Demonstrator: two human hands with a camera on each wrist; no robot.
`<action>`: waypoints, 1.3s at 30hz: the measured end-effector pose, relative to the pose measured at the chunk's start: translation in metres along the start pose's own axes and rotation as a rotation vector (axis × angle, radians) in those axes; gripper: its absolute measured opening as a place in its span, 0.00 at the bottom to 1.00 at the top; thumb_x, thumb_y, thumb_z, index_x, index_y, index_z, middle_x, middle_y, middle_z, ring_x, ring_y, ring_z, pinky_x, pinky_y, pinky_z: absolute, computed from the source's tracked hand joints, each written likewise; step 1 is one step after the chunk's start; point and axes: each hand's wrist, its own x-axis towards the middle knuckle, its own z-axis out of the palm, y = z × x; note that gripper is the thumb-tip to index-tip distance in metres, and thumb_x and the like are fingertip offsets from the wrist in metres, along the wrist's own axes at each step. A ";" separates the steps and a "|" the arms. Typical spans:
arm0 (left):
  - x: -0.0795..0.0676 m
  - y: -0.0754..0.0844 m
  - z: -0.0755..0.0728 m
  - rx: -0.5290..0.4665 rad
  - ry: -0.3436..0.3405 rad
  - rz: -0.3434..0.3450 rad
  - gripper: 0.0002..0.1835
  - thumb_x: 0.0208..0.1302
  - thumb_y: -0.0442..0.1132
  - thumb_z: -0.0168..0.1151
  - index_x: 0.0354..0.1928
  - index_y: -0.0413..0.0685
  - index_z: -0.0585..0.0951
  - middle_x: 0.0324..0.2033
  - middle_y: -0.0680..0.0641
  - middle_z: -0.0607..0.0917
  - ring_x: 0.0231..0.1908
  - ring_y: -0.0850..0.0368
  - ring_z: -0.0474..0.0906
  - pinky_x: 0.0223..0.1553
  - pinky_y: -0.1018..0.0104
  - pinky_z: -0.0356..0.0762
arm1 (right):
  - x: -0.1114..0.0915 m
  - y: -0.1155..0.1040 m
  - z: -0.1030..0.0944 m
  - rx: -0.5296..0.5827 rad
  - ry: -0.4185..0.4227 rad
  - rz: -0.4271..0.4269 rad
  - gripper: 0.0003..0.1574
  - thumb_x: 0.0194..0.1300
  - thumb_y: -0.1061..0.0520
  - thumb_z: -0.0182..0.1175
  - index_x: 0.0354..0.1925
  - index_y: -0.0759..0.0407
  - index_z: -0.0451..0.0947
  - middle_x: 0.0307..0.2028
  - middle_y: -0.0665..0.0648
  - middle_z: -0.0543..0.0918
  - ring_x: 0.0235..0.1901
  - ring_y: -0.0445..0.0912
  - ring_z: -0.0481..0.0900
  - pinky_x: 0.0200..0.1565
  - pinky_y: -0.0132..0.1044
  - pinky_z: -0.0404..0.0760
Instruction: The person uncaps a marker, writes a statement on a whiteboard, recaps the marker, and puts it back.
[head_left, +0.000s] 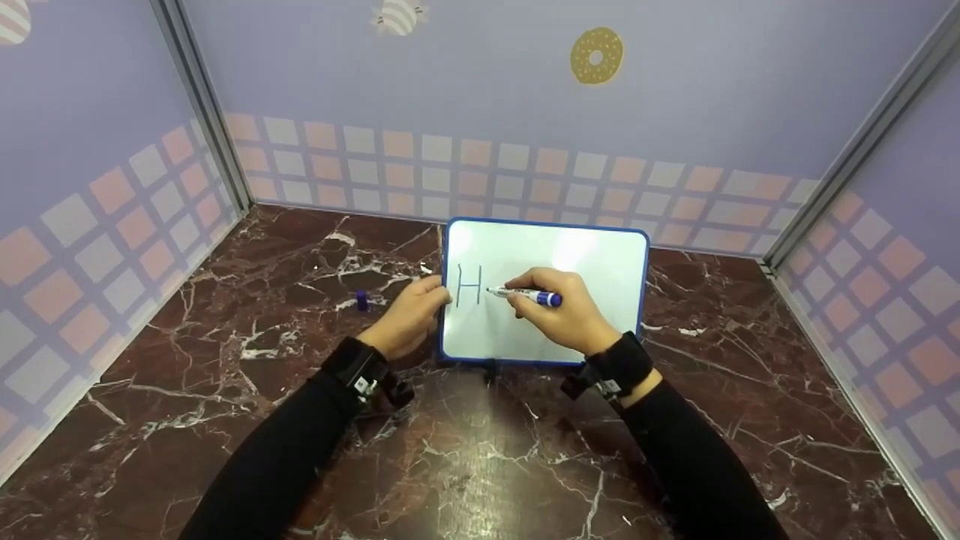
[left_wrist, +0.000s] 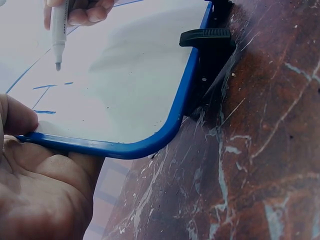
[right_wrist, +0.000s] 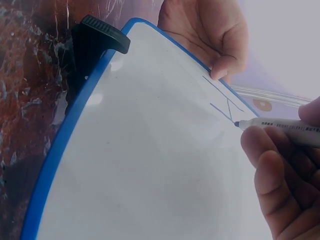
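A whiteboard (head_left: 611,289) with a blue frame leans back on the table, a blue letter H (head_left: 469,285) drawn near its left edge. My left hand (head_left: 409,319) grips that left edge, the thumb (left_wrist: 19,116) over the front and the other fingers behind. In my right hand (head_left: 566,307) a white and blue marker (head_left: 531,295) is pinched between thumb and fingers. Its dark tip (left_wrist: 58,66) points at the board, close over the surface just right of the H. The uncapped tip also shows in the right wrist view.
A blue marker cap (head_left: 361,301) stands on the dark marbled table (head_left: 285,420), left of my left hand. A black holder (right_wrist: 102,37) hooks over the board's lower edge. Lilac panels (head_left: 487,90) with checks enclose the table at the back and both sides.
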 end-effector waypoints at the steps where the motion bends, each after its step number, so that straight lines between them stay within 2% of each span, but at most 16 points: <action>1: 0.000 0.000 0.000 0.001 0.001 -0.001 0.17 0.71 0.27 0.49 0.56 0.30 0.81 0.54 0.34 0.89 0.45 0.47 0.89 0.44 0.58 0.93 | 0.000 0.000 0.000 0.000 0.002 0.000 0.08 0.77 0.65 0.68 0.50 0.67 0.90 0.35 0.61 0.92 0.31 0.48 0.90 0.32 0.27 0.83; 9: -0.001 0.002 -0.001 -0.012 -0.044 0.004 0.21 0.73 0.27 0.47 0.62 0.28 0.79 0.56 0.33 0.89 0.48 0.46 0.90 0.48 0.52 0.94 | 0.000 0.001 0.000 -0.014 0.004 0.007 0.09 0.78 0.64 0.67 0.52 0.66 0.90 0.36 0.61 0.92 0.33 0.49 0.91 0.33 0.29 0.83; 14: -0.001 0.002 -0.001 0.003 -0.051 0.019 0.23 0.73 0.28 0.47 0.66 0.26 0.78 0.60 0.31 0.87 0.50 0.46 0.89 0.49 0.54 0.93 | 0.000 0.001 0.001 -0.038 0.002 0.011 0.10 0.78 0.63 0.68 0.53 0.65 0.90 0.39 0.57 0.92 0.33 0.48 0.91 0.33 0.30 0.85; 28: 0.000 0.000 -0.001 -0.008 -0.035 0.012 0.22 0.73 0.27 0.48 0.64 0.26 0.78 0.59 0.31 0.88 0.49 0.46 0.90 0.50 0.53 0.93 | 0.000 -0.002 -0.002 -0.061 0.017 0.060 0.09 0.76 0.64 0.68 0.50 0.65 0.91 0.37 0.55 0.93 0.32 0.46 0.90 0.31 0.29 0.83; 39: -0.001 0.001 -0.001 -0.007 -0.034 0.001 0.21 0.72 0.27 0.48 0.62 0.28 0.79 0.56 0.33 0.89 0.47 0.47 0.90 0.48 0.53 0.94 | 0.001 -0.005 -0.008 -0.053 0.033 0.086 0.08 0.75 0.65 0.68 0.48 0.65 0.91 0.36 0.58 0.93 0.30 0.48 0.90 0.29 0.29 0.80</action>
